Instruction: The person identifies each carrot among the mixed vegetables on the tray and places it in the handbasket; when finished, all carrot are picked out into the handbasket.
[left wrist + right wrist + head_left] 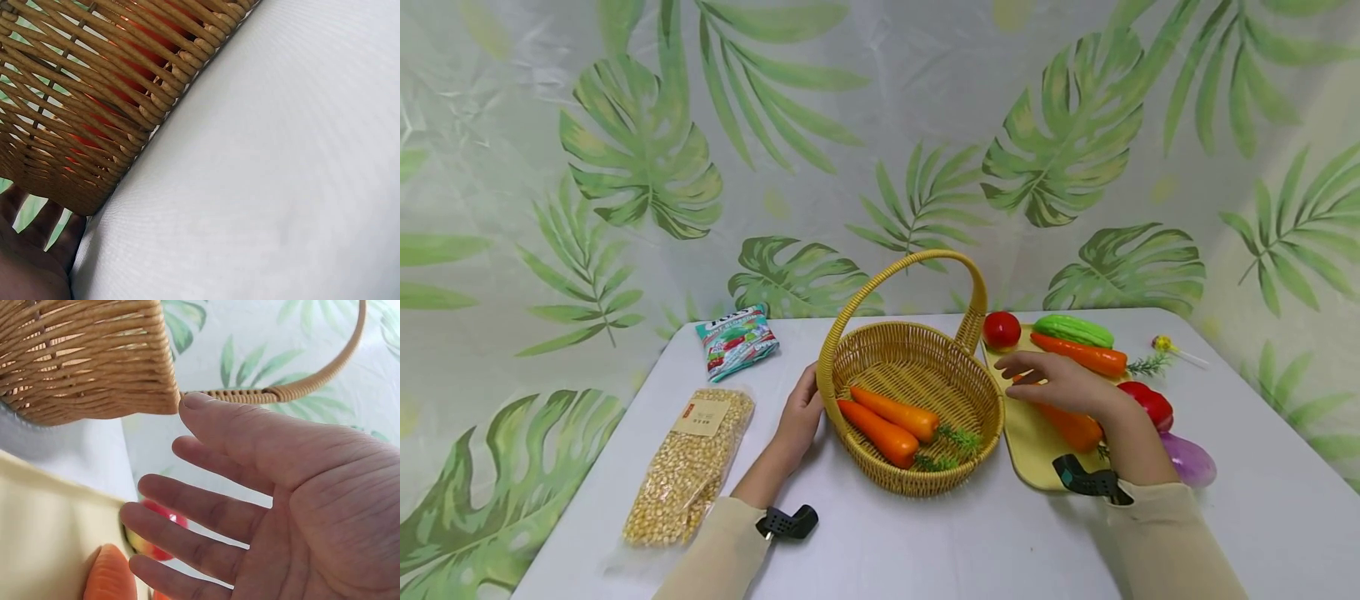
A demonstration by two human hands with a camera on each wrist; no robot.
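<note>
A woven wicker basket (880,475) with a tall handle stands mid-table and contains two orange carrots (880,429) with green tops. At its left side rests my left hand (799,417), and in the left wrist view its fingers (47,225) extend along the wicker wall. My right hand (1052,382) hovers over the yellow tray (1026,458), fingers apart and nothing in them. Below that hand a carrot (1075,429) lies on the tray, partly hidden by it. In the right wrist view the thumb tip overlaps the basket's rim near the handle base.
Along the tray are a red tomato-like piece (1002,331), a green ridged gourd (1075,331), another carrot (1086,357), a red pepper (1150,406) and an eggplant (1189,460). A lollipop (1180,350) lies far right. At left are a corn kernel bag (688,467) and a candy bag (737,342).
</note>
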